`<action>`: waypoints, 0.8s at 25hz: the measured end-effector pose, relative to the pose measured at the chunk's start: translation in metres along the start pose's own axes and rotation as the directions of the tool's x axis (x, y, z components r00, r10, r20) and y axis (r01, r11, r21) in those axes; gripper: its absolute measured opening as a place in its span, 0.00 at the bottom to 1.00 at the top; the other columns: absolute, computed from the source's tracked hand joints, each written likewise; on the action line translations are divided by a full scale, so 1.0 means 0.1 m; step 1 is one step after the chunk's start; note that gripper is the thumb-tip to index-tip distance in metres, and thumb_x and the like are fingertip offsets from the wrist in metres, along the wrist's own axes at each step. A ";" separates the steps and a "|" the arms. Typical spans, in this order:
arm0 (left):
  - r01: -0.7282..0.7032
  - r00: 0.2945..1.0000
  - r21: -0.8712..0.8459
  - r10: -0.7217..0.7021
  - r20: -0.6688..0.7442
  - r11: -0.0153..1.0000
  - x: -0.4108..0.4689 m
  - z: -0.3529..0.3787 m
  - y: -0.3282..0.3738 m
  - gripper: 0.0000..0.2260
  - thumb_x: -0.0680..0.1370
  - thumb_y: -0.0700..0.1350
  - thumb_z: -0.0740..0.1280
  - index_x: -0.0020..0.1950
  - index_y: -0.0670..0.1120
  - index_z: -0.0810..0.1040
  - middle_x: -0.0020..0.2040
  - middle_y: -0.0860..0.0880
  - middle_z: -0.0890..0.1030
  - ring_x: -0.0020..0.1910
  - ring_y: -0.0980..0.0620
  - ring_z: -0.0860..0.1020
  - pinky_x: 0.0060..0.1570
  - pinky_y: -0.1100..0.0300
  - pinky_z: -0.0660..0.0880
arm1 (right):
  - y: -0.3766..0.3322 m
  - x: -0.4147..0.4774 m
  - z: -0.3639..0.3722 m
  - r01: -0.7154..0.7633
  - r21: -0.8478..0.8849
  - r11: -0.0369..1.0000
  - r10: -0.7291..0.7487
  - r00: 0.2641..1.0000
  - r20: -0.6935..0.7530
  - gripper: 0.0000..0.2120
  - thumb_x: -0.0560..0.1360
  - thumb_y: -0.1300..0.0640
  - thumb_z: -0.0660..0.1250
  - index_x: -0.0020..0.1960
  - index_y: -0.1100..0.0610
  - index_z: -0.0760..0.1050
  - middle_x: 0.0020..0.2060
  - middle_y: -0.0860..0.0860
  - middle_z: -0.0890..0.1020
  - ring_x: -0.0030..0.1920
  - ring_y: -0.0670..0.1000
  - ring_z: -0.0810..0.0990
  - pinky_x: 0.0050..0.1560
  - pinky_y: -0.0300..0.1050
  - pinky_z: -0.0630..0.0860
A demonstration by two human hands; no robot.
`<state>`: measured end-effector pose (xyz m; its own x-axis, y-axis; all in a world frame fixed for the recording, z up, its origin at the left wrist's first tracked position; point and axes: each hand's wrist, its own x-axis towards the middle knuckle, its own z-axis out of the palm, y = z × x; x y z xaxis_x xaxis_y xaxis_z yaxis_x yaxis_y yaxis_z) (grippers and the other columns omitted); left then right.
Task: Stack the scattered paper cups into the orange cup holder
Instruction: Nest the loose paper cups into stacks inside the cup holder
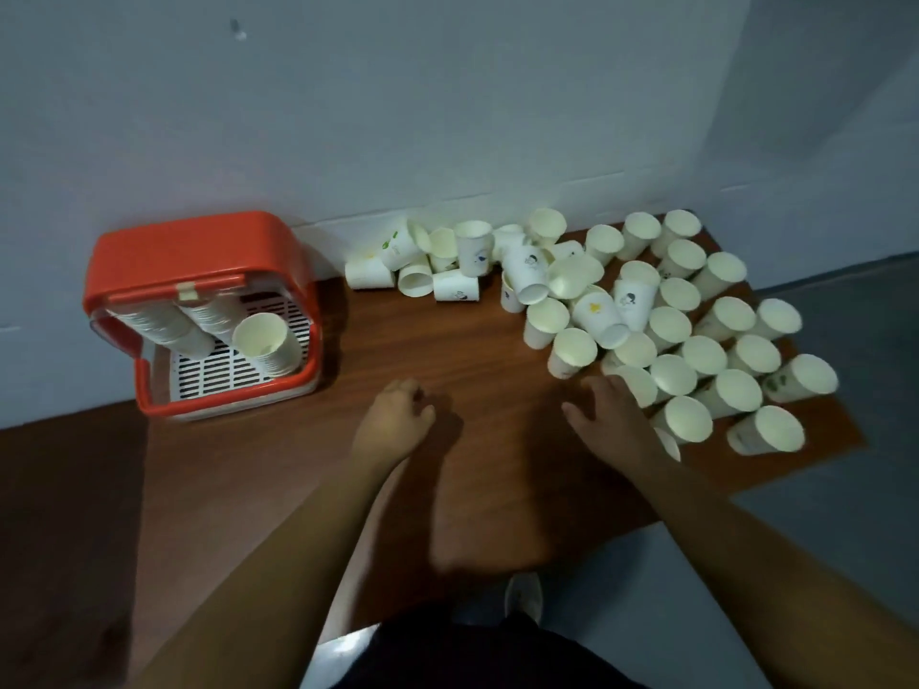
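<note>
The orange cup holder [199, 251] stands at the table's far left against the wall, with several stacks of white paper cups [263, 343] leaning inside on its slotted white base. Many loose paper cups [669, 325] crowd the right half of the table, most upright, some tipped over near the wall [450, 285]. My left hand [398, 420] hovers over bare wood at the middle, fingers curled, holding nothing. My right hand [609, 415] is spread with fingers apart beside the nearest upright cups, its fingertips close to one cup [631, 382]; I cannot tell whether they touch.
The brown wooden table [447, 350] meets a grey wall at the back. Its right edge drops to a grey floor [845, 514]. A shoe [523, 596] shows below the near edge.
</note>
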<state>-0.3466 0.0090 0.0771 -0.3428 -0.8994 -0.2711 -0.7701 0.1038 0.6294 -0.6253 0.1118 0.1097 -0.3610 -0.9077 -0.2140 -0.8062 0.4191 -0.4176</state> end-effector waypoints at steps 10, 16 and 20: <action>-0.333 0.909 0.157 0.271 0.318 0.930 0.17 1.39 1.79 0.21 0.75 0.51 0.70 0.66 0.48 0.72 0.61 0.49 0.75 0.59 0.51 0.74 0.56 0.58 0.73 | 1.67 -0.45 -0.26 -0.166 0.120 0.979 0.169 0.986 -0.012 0.26 0.70 0.47 0.73 0.62 0.57 0.70 0.56 0.53 0.72 0.56 0.53 0.74 0.56 0.47 0.73; -0.345 0.836 0.179 0.215 0.505 0.922 0.15 1.91 1.99 0.41 0.70 0.52 0.76 0.77 0.49 0.60 0.72 0.46 0.67 0.70 0.47 0.68 0.69 0.52 0.67 | 1.87 -0.44 0.06 -0.143 0.378 0.915 0.106 0.988 0.116 0.28 0.70 0.55 0.75 0.67 0.54 0.71 0.60 0.48 0.76 0.62 0.45 0.74 0.64 0.45 0.73; -0.343 0.847 0.157 0.234 0.477 0.926 0.13 2.20 1.91 0.41 0.71 0.49 0.76 0.78 0.44 0.59 0.75 0.44 0.65 0.71 0.44 0.67 0.68 0.55 0.63 | 1.87 -0.38 0.23 -0.298 0.597 0.745 0.118 0.940 0.321 0.21 0.74 0.63 0.68 0.65 0.48 0.74 0.60 0.47 0.80 0.62 0.49 0.78 0.65 0.53 0.75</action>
<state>-0.6165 0.1108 0.0333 -0.7270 -0.5355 -0.4298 -0.6796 0.4715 0.5620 -0.7516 0.2255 0.0195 -0.2843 -0.7964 -0.5338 -0.2131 0.5953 -0.7747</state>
